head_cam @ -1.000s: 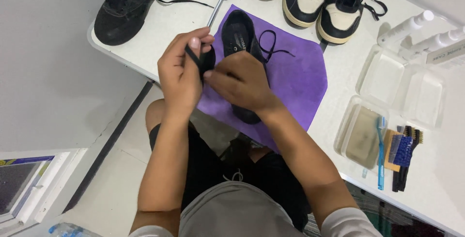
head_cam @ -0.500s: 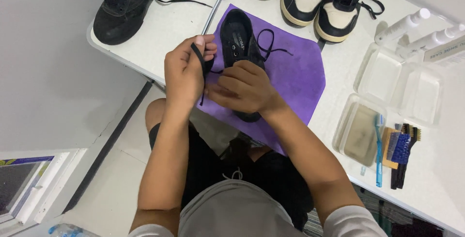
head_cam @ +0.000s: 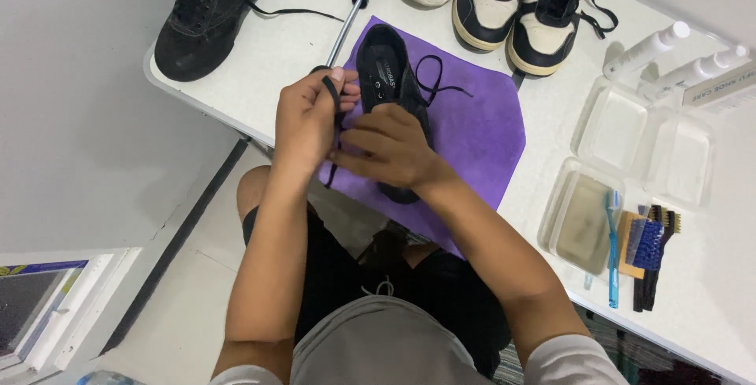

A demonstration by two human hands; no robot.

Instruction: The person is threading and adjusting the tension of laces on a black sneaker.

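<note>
Since the earlier frames the left hand (head_cam: 307, 121) has drawn a little away from the shoe toward the table's near edge, pulling the black shoelace (head_cam: 337, 101) out longer, while the right hand has stayed pressed on the shoe. The left hand is curled tight, thumb and forefinger pinching the lace near its upper end, and the loose tail hangs down past the palm over the edge of the purple cloth (head_cam: 480, 129). The right hand (head_cam: 390, 147) lies over the middle of the black low-top shoe (head_cam: 383, 66), fingers bent and closed around its upper, so only the heel opening with the insole and the toe tip show. The shoe sits on the cloth, heel away from the person, with a second lace end looping out to its right. A metal rod with a black knob (head_cam: 346, 27) lies on the white table (head_cam: 260, 58) just beyond the left hand. Farther off stand a black sneaker (head_cam: 209, 11), a cream-and-black high-top pair (head_cam: 524, 7), clear plastic trays (head_cam: 630, 137) and a blue toothbrush (head_cam: 613, 247) beside small brushes
</note>
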